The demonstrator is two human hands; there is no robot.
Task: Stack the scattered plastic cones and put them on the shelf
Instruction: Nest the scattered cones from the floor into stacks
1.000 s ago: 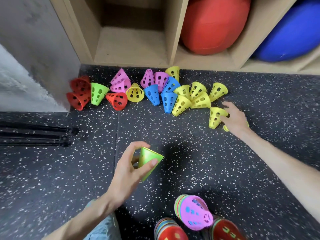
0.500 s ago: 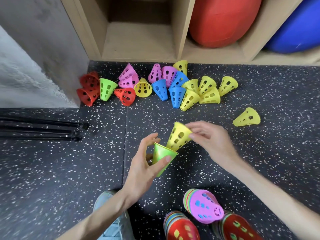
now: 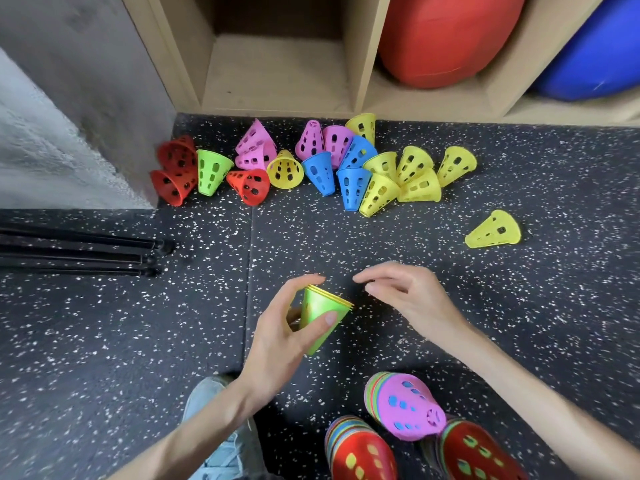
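Left hand (image 3: 277, 336): thumb and fingers wrap the small green-and-yellow stack (image 3: 323, 315), mouth tilted toward the other hand, presumably so the next cone slots in.
Right hand (image 3: 405, 294): empty, fingers loosely bent, just beside the stack's rim.
Lone yellow cone (image 3: 493, 230): beyond the right fingertips.
Loose cones (image 3: 311, 164): well past both hands, before the shelf (image 3: 277, 77).
Finished stacks (image 3: 405, 405): behind the wrists.

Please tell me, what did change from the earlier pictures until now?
The right hand brought a yellow cone from the floor, nested it into the green cone and let go. The left hand still grips that stack. The lone yellow cone and the heap of cones stayed put.
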